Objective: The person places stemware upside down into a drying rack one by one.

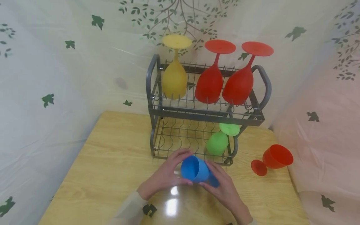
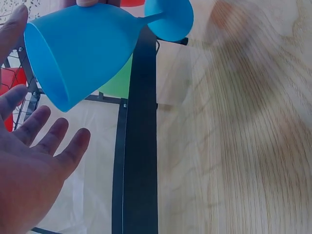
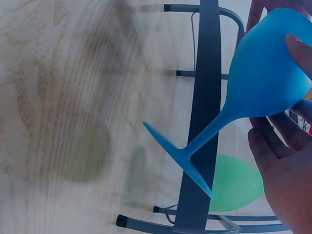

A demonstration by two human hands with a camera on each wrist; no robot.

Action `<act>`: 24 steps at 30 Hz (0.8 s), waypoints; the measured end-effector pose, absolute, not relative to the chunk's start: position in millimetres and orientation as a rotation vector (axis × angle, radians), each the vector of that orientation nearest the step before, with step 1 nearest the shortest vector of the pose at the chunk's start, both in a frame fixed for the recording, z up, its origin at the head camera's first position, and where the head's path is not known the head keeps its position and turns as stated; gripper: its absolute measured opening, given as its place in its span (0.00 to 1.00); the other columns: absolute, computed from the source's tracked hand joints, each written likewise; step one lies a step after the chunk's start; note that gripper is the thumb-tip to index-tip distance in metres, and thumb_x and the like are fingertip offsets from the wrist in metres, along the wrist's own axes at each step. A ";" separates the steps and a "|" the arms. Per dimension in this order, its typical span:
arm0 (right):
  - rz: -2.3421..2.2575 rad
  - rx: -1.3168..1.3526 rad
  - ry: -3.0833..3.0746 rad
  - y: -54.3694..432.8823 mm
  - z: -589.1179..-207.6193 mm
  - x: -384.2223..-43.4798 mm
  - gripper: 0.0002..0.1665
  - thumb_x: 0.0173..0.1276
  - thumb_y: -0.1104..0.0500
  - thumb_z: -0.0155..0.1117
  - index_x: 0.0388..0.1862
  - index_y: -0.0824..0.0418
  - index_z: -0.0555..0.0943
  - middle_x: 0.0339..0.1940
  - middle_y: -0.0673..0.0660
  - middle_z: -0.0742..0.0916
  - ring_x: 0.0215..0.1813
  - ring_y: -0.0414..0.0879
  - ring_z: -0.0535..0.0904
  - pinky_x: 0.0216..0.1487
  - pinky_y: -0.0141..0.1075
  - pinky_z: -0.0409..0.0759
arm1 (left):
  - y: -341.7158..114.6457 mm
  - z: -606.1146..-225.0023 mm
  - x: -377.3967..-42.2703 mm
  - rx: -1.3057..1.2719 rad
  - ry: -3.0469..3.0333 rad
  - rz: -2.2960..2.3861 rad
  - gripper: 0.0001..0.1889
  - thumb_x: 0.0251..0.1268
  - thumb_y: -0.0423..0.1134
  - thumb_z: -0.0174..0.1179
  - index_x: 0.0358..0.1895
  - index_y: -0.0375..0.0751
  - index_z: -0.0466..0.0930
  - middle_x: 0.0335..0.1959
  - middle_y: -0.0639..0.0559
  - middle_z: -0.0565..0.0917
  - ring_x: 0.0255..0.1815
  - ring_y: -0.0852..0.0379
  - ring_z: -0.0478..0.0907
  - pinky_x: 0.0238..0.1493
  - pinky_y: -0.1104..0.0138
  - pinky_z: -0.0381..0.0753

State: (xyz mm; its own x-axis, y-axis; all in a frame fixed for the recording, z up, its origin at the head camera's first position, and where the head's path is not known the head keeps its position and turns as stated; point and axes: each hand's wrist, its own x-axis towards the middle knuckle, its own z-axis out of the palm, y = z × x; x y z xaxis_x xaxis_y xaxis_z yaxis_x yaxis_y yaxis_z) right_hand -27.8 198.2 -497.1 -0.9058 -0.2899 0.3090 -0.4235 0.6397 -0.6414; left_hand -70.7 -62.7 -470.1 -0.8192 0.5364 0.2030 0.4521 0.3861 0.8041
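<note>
A blue plastic wine glass [image 1: 201, 170] is held tilted in front of the rack, its mouth facing left. My right hand [image 1: 223, 189] grips its bowl, the thumb on one side and fingers on the other, as the right wrist view shows. The stem and round foot [image 3: 180, 153] stick out free. By the rim, my left hand [image 1: 168, 175] has its fingers spread [image 2: 51, 136]; in the left wrist view they look apart from the glass, though a light touch at the rim cannot be ruled out.
A two-tier dark metal dish rack [image 1: 206, 117] stands behind. Upside down on top are a yellow glass [image 1: 174, 81] and two red glasses [image 1: 209, 84]. A green glass [image 1: 217, 143] leans on the lower tier. Another red glass [image 1: 277, 156] lies on the wooden table [image 1: 112, 150], right.
</note>
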 end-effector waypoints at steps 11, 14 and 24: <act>0.956 0.715 -2.706 195.5 -494.7 -35.1 0.49 0.56 0.51 0.84 0.75 0.61 0.73 0.71 0.64 0.79 0.68 0.63 0.77 0.60 0.59 0.82 | -67.4 -469.5 -69.5 0.943 2.578 1.301 0.44 0.52 0.55 0.79 0.75 0.54 0.71 0.79 0.44 0.65 0.76 0.36 0.65 0.66 0.36 0.72; 0.929 0.725 -2.725 194.7 -493.8 -36.4 0.49 0.56 0.50 0.84 0.75 0.61 0.74 0.71 0.63 0.79 0.68 0.63 0.77 0.60 0.59 0.82 | -67.4 -471.6 -68.9 0.953 2.598 1.276 0.43 0.52 0.53 0.80 0.74 0.55 0.72 0.78 0.45 0.65 0.75 0.37 0.66 0.65 0.38 0.75; 0.880 0.802 -2.673 192.9 -494.4 -40.3 0.50 0.54 0.51 0.85 0.74 0.63 0.74 0.69 0.64 0.80 0.66 0.63 0.78 0.59 0.58 0.83 | -67.7 -474.6 -67.3 1.010 2.647 1.273 0.39 0.53 0.47 0.80 0.70 0.53 0.75 0.74 0.44 0.70 0.72 0.41 0.70 0.65 0.44 0.78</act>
State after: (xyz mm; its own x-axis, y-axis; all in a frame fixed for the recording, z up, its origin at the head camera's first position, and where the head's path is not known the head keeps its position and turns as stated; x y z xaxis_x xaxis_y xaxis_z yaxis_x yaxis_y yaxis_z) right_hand -40.3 192.9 -494.4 -0.8283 -0.4310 0.3580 -0.5593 0.6725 -0.4847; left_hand -67.3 -67.7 -474.6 -0.7879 0.5689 0.2357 0.5394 0.4529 0.7099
